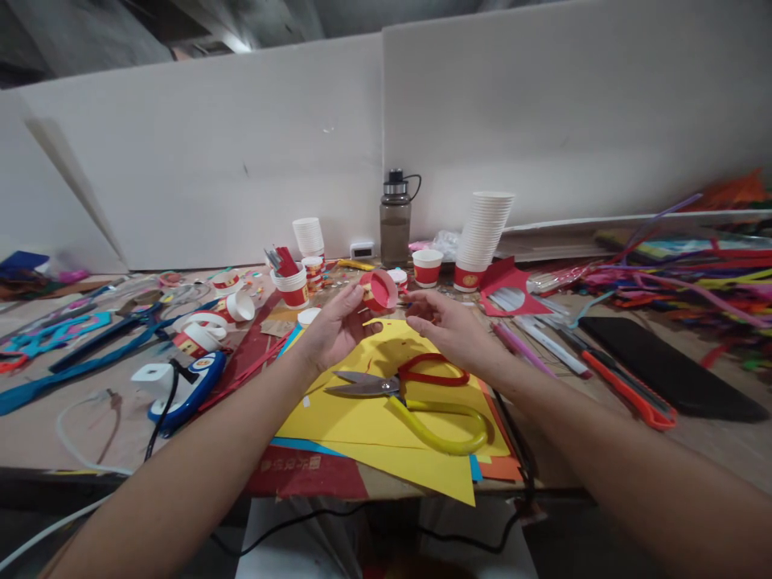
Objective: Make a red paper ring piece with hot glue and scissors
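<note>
Held up over the yellow paper (343, 422) is a small red paper cup (379, 291), tilted so that a red round face points toward me. My left hand (338, 326) is closed around its left side. Close by on the right, my right hand (443, 322) has its fingers bent near the cup's edge; whether the fingertips pinch anything is too small to make out. Below both hands lie large scissors (395, 388) with one red and one yellow handle, blades pointing left.
Behind the hands stand a water bottle (395, 229), a tall stack of paper cups (486, 233) and a cup holding red strips (290, 285). A utility knife (630, 386) and a black phone-like slab (669, 366) lie right. A blue-and-white glue gun (196, 386) rests left.
</note>
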The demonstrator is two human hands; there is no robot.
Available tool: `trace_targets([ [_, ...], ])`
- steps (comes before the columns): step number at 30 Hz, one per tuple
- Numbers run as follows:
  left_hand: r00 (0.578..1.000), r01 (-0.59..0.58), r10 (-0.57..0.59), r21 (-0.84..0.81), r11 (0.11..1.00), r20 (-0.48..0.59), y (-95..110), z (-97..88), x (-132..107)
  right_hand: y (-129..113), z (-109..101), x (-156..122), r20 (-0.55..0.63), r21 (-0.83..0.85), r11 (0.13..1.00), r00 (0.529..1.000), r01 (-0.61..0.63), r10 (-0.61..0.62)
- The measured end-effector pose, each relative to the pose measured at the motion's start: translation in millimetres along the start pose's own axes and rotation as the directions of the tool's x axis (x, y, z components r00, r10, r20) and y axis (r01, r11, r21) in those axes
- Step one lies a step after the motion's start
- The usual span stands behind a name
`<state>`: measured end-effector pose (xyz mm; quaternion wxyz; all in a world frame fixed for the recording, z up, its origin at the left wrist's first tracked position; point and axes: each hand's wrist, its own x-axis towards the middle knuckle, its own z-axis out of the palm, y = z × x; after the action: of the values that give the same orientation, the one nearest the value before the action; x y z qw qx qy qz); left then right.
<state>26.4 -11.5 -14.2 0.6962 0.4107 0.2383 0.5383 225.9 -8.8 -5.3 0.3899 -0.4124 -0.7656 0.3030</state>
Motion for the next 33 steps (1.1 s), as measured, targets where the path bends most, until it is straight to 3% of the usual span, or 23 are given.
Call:
trace_targets([
  [5,0.989,-0.082,0.079,-0.017,0.997,-0.125,17.1,-5.2,3.9,-4.9,-2.9,-5.2,0.157,-0.085,0.996,0.987,-0.031,0.044],
  [10,0.921,-0.302,0.300,0.031,0.953,-0.248,55.6,-20.6,6.5,-4.9,-0.2,-8.0,0.195,-0.132,0.991,0.981,0.034,-0.007],
  [13,0.890,-0.344,0.346,0.059,0.937,-0.297,66.0,-31.9,9.8,-5.2,2.2,-8.8,0.258,-0.212,0.974,0.966,0.075,-0.018],
  [15,0.912,-0.265,0.282,0.096,0.959,-0.299,61.7,-36.7,12.1,-7.0,3.5,-10.2,0.330,-0.244,0.965,0.944,0.102,-0.016],
  [17,0.953,-0.092,0.133,0.159,0.983,-0.271,51.3,-38.7,13.5,-8.6,4.5,-12.2,0.387,-0.258,0.959,0.922,0.119,-0.010],
  [21,0.982,0.162,-0.120,0.323,0.932,-0.145,29.8,-39.5,11.9,-8.9,5.5,-14.8,0.424,-0.291,0.946,0.905,0.144,-0.007],
  [28,0.965,0.213,-0.262,0.501,0.839,0.028,19.6,-42.5,7.4,-8.4,6.5,-13.7,0.421,-0.344,0.926,0.907,0.156,0.003],
  [33,0.988,0.118,-0.151,0.434,0.893,0.042,24.0,-37.7,8.9,-10.1,-0.7,-11.2,0.445,-0.380,0.907,0.895,0.182,0.007],
])
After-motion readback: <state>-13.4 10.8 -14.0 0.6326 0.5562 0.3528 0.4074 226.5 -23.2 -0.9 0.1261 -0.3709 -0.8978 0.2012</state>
